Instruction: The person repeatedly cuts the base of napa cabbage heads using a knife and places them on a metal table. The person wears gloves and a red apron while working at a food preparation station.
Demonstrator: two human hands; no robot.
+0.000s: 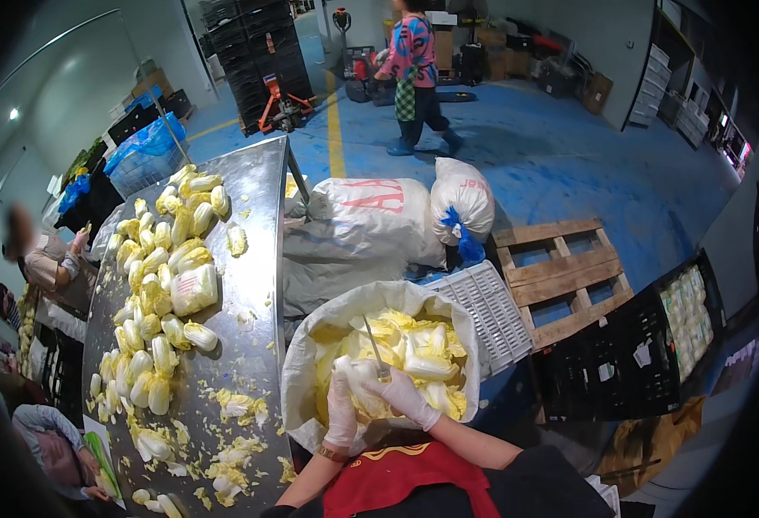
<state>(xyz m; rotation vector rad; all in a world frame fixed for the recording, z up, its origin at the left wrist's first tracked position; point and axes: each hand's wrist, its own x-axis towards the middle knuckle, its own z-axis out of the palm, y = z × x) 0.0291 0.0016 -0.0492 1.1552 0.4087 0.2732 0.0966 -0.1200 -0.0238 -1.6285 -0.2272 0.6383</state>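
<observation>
Over an open white woven sack (300, 345), my gloved left hand (341, 410) is closed around a pale napa cabbage (362, 377). My gloved right hand (407, 399) grips a knife (372, 338) against the cabbage's side, its thin blade pointing up and away from me; its handle is mostly hidden by the fingers. Yellow-white napa cabbages (431, 352) and loose leaves fill the sack below both hands. To the left, a metal table (254, 337) carries a long heap of trimmed napa cabbages (157, 259), with leaf scraps (237, 457) strewn nearer me.
Full white sacks (371, 211) lie beyond the open one, beside a white plastic crate (483, 311) and a wooden pallet (561, 268). Black crates (608, 363) stand at right. A person (414, 69) walks across the blue floor; other people (56, 268) work left of the table.
</observation>
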